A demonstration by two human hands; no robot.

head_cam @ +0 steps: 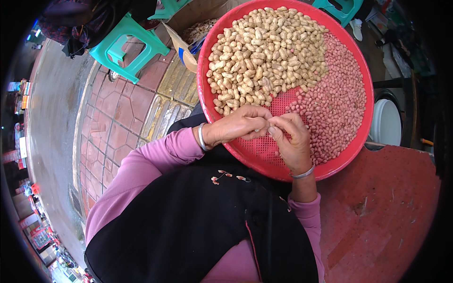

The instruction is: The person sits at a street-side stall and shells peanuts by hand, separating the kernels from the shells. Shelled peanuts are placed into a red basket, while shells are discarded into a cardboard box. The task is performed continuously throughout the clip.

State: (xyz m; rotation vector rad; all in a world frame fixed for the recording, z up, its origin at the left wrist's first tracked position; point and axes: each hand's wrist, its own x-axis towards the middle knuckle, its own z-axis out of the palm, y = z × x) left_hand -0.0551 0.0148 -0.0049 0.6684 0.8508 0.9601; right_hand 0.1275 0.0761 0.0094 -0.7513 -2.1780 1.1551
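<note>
A round red plastic sieve tray rests before me. Unshelled peanuts are heaped over its far left and middle, and shelled pink peanut kernels cover its right side. My left hand and my right hand meet above the bare mesh near the tray's front edge, fingertips pinched together. Something small and pale, seemingly a peanut or a piece of shell, shows between them; the fingers mostly hide it. Each wrist wears a silver-coloured bangle.
A green plastic stool stands left on the paving, near a seated person's dark clothing. Beyond the tray is a cardboard box with peanut shells. A white bucket stands right, above a red surface. A road runs along the far left.
</note>
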